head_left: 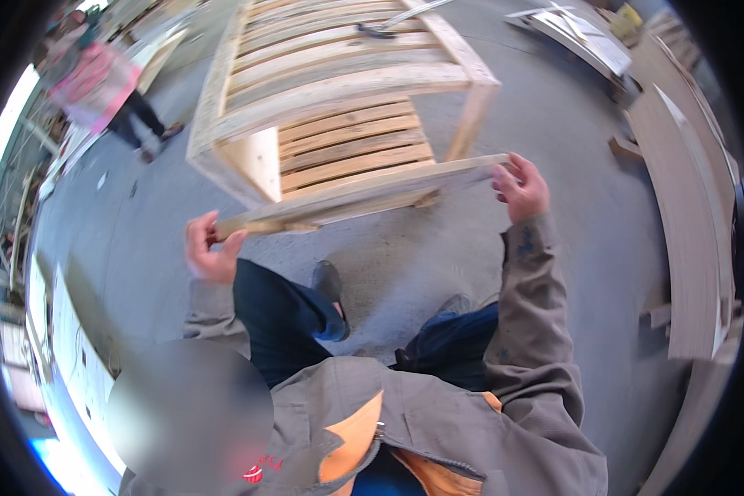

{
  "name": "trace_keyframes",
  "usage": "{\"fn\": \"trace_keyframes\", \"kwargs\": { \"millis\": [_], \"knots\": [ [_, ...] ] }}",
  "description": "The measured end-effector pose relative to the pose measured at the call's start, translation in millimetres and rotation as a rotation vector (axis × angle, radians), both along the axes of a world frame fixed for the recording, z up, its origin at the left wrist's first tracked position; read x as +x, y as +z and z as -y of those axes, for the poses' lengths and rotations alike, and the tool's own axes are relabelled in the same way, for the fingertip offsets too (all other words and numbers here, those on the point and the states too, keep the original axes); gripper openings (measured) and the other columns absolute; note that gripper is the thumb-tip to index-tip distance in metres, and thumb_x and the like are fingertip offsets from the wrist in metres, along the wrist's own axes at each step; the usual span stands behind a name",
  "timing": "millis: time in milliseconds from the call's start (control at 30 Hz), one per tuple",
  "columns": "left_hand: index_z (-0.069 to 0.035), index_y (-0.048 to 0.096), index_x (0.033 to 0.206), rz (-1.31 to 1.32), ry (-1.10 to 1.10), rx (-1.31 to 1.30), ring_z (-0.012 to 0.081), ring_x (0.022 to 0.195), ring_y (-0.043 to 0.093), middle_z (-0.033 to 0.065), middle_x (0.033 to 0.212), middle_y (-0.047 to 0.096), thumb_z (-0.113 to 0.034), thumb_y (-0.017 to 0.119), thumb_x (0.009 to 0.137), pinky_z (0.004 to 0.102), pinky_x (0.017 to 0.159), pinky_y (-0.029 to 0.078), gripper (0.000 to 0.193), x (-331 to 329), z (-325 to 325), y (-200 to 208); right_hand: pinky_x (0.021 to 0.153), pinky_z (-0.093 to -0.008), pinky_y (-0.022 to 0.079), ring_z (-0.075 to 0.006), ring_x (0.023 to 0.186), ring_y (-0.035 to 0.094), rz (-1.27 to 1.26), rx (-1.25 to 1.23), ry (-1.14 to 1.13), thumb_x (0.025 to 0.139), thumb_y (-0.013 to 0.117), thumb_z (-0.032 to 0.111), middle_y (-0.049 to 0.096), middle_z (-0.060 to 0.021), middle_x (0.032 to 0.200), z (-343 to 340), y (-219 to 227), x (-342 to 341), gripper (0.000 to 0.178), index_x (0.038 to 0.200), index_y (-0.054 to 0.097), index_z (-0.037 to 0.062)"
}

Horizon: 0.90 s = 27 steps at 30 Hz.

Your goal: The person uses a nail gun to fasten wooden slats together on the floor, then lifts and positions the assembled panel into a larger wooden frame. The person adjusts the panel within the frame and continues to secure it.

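Note:
Both my hands hold a pale wooden board (372,192) by its ends, just above the floor. My left hand (212,248) is closed on the left end, thumb toward me. At the right end my right hand (522,188) grips with bent fingers. The board runs along the near edge of a slatted wooden panel (351,145); I cannot tell whether they are joined. That panel sits low within a larger wooden frame (347,83) with a slatted top and thick legs. On the top slats lies a hammer-like tool (378,31) with a dark head and long pale handle.
Long stacked boards (686,231) line the right side. A low pile of white panels (574,37) is at the far right. A person in a pink apron (99,87) stands at the far left. Pale panels (83,355) lie at the left. My feet are on the concrete floor (388,256).

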<state>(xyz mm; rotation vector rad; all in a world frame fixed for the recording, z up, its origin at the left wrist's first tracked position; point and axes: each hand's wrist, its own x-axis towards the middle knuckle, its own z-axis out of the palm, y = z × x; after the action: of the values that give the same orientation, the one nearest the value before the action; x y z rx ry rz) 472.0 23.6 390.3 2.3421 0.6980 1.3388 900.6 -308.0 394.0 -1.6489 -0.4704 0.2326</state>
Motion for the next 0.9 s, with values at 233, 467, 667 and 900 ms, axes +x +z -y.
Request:
{"fn": "trace_keyframes", "kwargs": {
  "millis": [233,467,667,900],
  "knots": [
    [-0.001,0.064,0.121,0.169,0.054,-0.301,0.0137,0.085,0.063,0.0055,0.103,0.063,-0.027,0.094,0.072,0.0277,0.07,0.057,0.063,25.0,-11.3,-0.7,0.068,-0.0285,0.054,-0.0162,0.087,0.067,-0.061,-0.02,-0.017,0.091,0.076,0.028,0.057,-0.02,0.139,0.0,-0.5,0.1,0.071,0.147,0.043,-0.0022],
    [0.003,0.064,0.121,0.245,0.131,-0.283,0.0171,0.093,0.067,0.0107,0.105,0.069,-0.026,0.094,0.072,0.0318,0.08,0.057,0.064,62.2,-44.3,3.4,0.071,-0.0308,0.056,-0.0188,0.089,0.068,-0.079,-0.104,-0.025,0.093,0.075,0.029,0.057,-0.0208,0.139,-0.9,-3.3,4.0,0.07,0.147,0.044,-0.002],
    [0.004,0.063,0.122,0.352,0.086,-0.393,0.017,0.096,0.067,0.011,0.11,0.071,-0.01,0.085,0.08,0.0316,0.084,0.056,0.049,83.6,-63.4,2.0,0.07,-0.031,0.055,-0.0183,0.088,0.068,-0.066,-0.13,-0.023,0.092,0.076,0.029,0.059,-0.0204,0.136,-1.4,-6.6,5.8,0.069,0.146,0.045,-0.0018],
    [0.001,0.068,0.114,0.314,0.147,-0.485,0.0165,0.095,0.068,0.0096,0.107,0.073,-0.006,0.078,0.084,0.031,0.083,0.056,0.032,89.3,-72.4,-8.1,0.067,-0.0297,0.054,-0.0171,0.085,0.067,-0.053,-0.138,-0.008,0.091,0.076,0.026,0.06,-0.0199,0.134,-2.6,-17.3,10.1,0.067,0.146,0.046,-0.0015]
  ]
}}
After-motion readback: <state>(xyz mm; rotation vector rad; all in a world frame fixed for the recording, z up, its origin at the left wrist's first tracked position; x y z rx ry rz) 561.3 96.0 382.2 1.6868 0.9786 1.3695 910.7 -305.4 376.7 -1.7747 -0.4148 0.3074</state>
